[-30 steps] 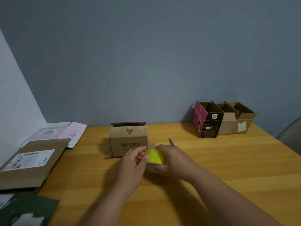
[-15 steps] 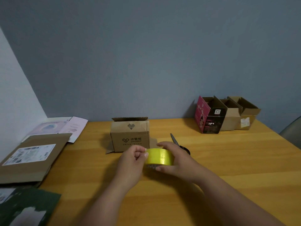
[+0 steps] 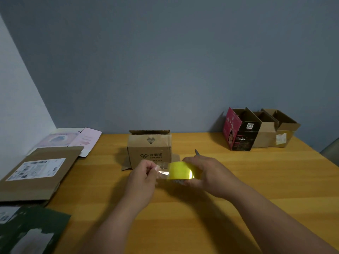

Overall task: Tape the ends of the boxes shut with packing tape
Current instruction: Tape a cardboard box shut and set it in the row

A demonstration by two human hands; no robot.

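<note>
We're holding the tape roll (image 3: 180, 171) just above the tabletop (image 3: 256, 180), front centre. Right hand (image 3: 205, 173) is wrapping around the roll from the right side, grip grasping it. Left hand (image 3: 145, 173) is pinching the free end of the clear tape strip (image 3: 162, 170) between thumb and fingers, grip clenched on the strip. A short length of strip is stretching between the left hand and the roll.

We're seeing the small brown box (image 3: 149, 149) standing on the tabletop just behind the hands, top flaps open, a printed logo on the front face, and a lower side flap splayed out on its left. The tip of a pair of scissors (image 3: 197, 152) is showing just behind the right hand; the rest is hidden.

At the far right three more boxes are sitting in a row against the wall, all open-topped: a pink and black box (image 3: 240, 134), a plain brown box (image 3: 264, 134) touching it, and a brown box with a label (image 3: 282, 134) at the end.

Along the left edge flattened cardboard with a shipping label (image 3: 36, 171) is lying near pink printed sheets (image 3: 73, 139), and a dark green sheet (image 3: 27, 231) is lying nearest to us.
</note>
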